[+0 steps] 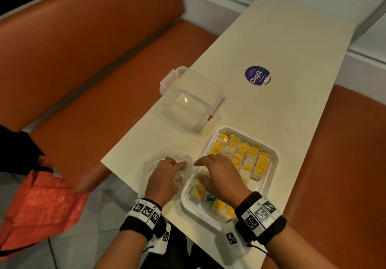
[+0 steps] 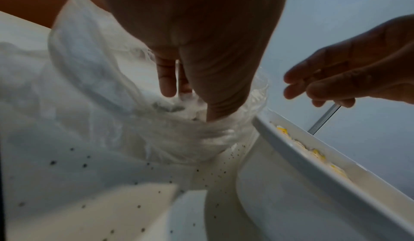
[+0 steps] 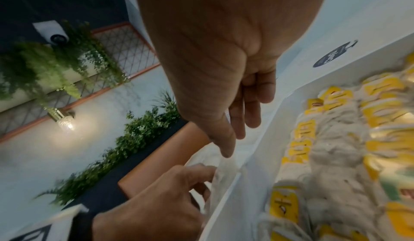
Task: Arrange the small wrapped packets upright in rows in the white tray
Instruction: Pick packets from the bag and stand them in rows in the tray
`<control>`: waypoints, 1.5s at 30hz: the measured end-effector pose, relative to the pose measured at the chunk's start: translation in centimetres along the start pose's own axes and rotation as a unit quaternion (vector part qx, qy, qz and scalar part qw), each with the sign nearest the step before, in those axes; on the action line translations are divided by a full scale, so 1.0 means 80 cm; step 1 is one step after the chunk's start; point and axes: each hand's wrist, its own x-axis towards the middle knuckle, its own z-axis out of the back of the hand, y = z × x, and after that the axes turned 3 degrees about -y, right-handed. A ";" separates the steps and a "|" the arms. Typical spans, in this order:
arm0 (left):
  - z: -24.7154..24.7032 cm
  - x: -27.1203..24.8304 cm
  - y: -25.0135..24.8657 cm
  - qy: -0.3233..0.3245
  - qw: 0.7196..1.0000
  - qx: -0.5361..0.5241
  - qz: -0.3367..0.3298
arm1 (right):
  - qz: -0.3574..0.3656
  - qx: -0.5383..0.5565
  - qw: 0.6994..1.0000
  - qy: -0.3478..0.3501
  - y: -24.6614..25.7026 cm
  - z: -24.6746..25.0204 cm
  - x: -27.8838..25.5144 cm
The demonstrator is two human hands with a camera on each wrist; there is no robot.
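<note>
Yellow-labelled white packets (image 1: 246, 156), upright rows, white tray (image 1: 275, 160)

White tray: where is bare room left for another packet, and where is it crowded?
The white tray is packed with packets at its far end; a bare strip shows by its right wall, beside the right hand. The table is bare beyond the round sticker.

- white tray (image 1: 273, 154): smooth moulded plastic with a soft gloss on its rim.
- wrapped packets (image 1: 248, 154): thin crinkled film over pale contents, with glossy yellow printed labels.
- plastic bag (image 2: 94, 78): filmy, translucent, wrinkled.
- clear container (image 1: 192, 99): hard see-through plastic.
- table (image 1: 292, 45): smooth cream top, low sheen.
- bench seat (image 1: 83, 49): smooth orange upholstery, faintly shiny.
- wristbands (image 1: 261, 216): matt black cloth.
</note>
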 end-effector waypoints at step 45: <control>0.067 -0.005 0.042 0.011 0.971 -0.192 0.140 | -0.126 -0.040 0.989 0.062 0.061 -0.049 0.061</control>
